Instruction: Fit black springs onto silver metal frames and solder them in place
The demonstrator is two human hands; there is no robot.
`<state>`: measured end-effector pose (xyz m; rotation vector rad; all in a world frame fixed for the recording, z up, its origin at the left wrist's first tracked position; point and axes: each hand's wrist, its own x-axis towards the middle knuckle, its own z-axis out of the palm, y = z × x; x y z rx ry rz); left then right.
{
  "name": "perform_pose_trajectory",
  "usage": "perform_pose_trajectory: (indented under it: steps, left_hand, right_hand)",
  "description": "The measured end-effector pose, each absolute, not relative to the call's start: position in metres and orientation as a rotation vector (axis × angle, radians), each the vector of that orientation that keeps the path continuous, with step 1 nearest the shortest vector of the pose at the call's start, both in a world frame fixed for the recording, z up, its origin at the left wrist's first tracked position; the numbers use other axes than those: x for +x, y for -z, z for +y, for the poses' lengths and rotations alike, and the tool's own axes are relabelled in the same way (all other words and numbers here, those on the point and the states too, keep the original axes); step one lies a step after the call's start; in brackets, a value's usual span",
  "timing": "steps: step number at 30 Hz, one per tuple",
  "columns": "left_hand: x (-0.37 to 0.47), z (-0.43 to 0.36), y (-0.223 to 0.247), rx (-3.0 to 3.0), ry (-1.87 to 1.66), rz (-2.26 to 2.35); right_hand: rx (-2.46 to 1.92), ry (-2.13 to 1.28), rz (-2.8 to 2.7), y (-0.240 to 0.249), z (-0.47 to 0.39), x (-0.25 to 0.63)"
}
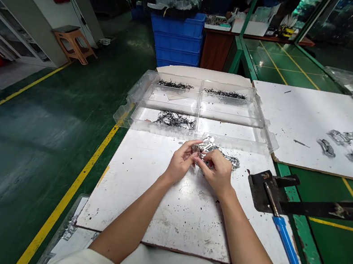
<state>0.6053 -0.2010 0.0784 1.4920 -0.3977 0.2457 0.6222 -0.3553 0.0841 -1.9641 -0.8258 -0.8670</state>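
A shiny silver metal part (pixel 208 144) is between my two hands above the white board (pixel 141 176). My left hand (pixel 181 160) is closed around its left side. The fingers of my right hand (pixel 217 168) are pinched close to the part's near side; anything small between them is hidden. Another silver metal part (pixel 234 162) lies on the board just beyond my right hand. Right behind the hands stands a clear divided tray (pixel 199 104), with thin black pieces (pixel 175 119) heaped in its near left compartment.
More silver parts (pixel 348 143) lie on the board to the right. A blue-handled tool (pixel 289 247) rests at the right edge beside a black metal bracket (pixel 265 191). Blue crates (pixel 176 36) are stacked behind. An orange stool (pixel 74 43) stands at left. People sit at a far bench.
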Motion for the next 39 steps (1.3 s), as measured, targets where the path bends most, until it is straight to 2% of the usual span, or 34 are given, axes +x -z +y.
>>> perform_pose_trajectory:
  steps: [23, 39]
  left_hand:
    - [0.602, -0.2, -0.077, 1.616, -0.201, -0.529]
    - [0.611, -0.192, -0.089, 1.215, -0.152, -0.027]
  right_hand:
    - [-1.91, 0.925, -0.756, -0.086, -0.351, 0.619]
    - [-2.049, 0.807, -0.91, -0.084, -0.347, 0.617]
